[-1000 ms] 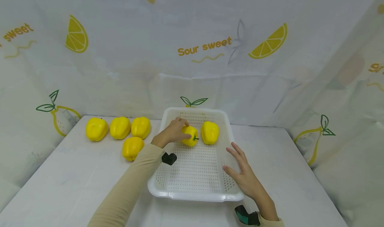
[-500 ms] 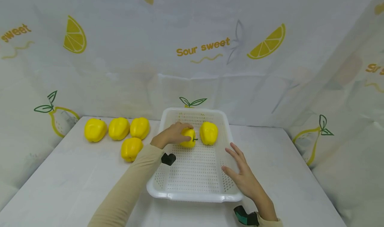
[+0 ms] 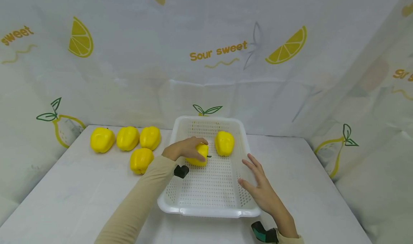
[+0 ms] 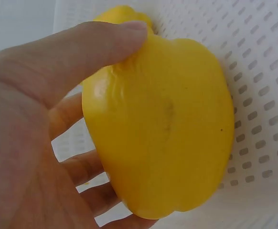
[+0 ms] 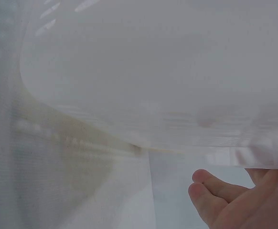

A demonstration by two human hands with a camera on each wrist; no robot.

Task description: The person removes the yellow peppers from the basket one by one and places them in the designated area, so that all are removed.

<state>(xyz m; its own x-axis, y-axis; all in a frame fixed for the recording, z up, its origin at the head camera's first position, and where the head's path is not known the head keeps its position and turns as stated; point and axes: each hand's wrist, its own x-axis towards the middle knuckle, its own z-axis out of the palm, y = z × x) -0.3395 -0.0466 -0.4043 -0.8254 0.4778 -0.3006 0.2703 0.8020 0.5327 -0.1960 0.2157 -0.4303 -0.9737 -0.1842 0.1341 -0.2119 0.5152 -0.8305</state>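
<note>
In the white perforated plastic basket (image 3: 211, 211), my left hand (image 3: 184, 148) grips a yellow bell pepper (image 3: 203, 150) with a short green stem, near the left wall. The left wrist view shows the thumb across the top of this bell pepper (image 4: 167, 124) and the fingers round its side. To its right, against the back of the basket, stands another yellow bell pepper (image 3: 224, 143). My right hand (image 3: 266, 192) rests at the basket's right rim, thumb on the inner side, fingers extended and spread. In the right wrist view these fingers (image 5: 220, 191) show outside the wall.
Left of the basket, several yellow bell peppers lie on the white-covered table (image 3: 80, 190): a back row with a left pepper (image 3: 102, 140), a middle pepper (image 3: 127, 138) and a right pepper (image 3: 150, 138), and a nearer pepper (image 3: 141, 161) by the left sleeve. A lemon-printed curtain (image 3: 145, 75) hangs behind.
My left hand has shifted the gripped bell pepper slightly left and toward me, away from the other pepper in the basket. The right hand has stayed at the rim.
</note>
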